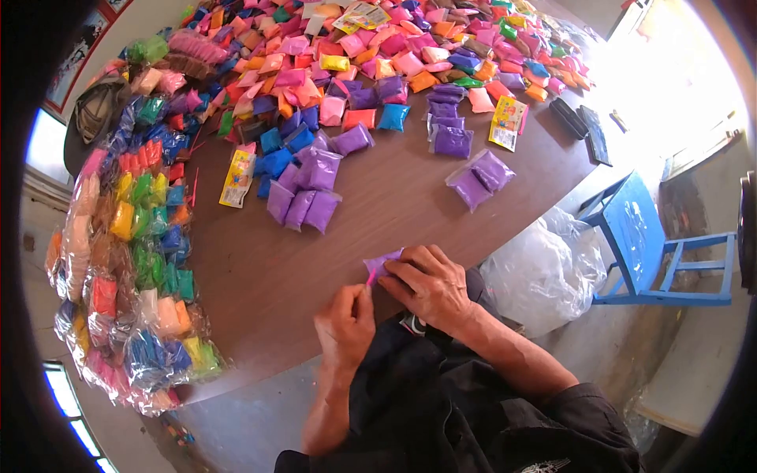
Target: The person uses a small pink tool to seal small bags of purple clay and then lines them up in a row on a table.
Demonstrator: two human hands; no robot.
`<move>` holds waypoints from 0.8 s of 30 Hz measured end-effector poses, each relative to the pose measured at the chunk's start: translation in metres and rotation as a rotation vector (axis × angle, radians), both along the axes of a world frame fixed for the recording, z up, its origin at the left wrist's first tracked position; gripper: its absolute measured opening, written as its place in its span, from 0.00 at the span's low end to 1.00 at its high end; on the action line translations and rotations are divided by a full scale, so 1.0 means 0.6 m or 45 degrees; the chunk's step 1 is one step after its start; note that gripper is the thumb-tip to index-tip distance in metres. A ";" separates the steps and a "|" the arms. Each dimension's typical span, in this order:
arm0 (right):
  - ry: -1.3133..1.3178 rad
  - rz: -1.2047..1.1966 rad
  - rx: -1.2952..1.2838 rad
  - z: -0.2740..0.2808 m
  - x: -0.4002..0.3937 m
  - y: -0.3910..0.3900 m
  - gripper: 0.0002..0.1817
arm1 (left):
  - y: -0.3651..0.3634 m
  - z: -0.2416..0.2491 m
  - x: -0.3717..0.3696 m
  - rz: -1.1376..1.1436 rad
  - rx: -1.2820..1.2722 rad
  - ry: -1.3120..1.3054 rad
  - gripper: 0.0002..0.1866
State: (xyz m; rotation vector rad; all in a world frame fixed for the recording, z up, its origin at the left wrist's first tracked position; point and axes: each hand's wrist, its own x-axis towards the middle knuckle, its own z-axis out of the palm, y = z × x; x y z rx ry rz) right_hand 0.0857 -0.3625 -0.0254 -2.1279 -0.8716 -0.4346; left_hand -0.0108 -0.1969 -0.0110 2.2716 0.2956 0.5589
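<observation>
Two hands meet at the round table's six o'clock edge: the right hand presses a purple packet flat while the left hand pinches a thin pink stick at its corner, likely sealing or tagging. Finishing probably needs steady pressure. Glossy, soft powder pouches heap at twelve o'clock.

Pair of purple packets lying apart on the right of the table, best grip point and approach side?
Take the pair of purple packets by the short end of one packet, coming from the bare table on the near side. They lie flat, side by side and touching, with clear wood around them. A pinch from above at the soft plastic edge likely lifts one; the filled middle looks bulgy and may slip.
</observation>
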 end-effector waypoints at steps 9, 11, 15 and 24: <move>0.008 -0.029 -0.003 0.000 -0.003 0.005 0.12 | 0.007 0.009 0.005 0.044 0.013 0.040 0.06; 0.021 -0.042 0.015 -0.002 -0.004 0.008 0.12 | 0.002 -0.011 0.004 0.050 0.127 0.017 0.06; 0.024 -0.079 0.031 -0.001 -0.007 0.015 0.13 | 0.016 -0.013 0.010 0.131 0.174 0.060 0.07; 0.059 -0.129 0.038 -0.007 -0.005 0.017 0.14 | 0.011 -0.025 0.008 0.102 0.237 0.043 0.06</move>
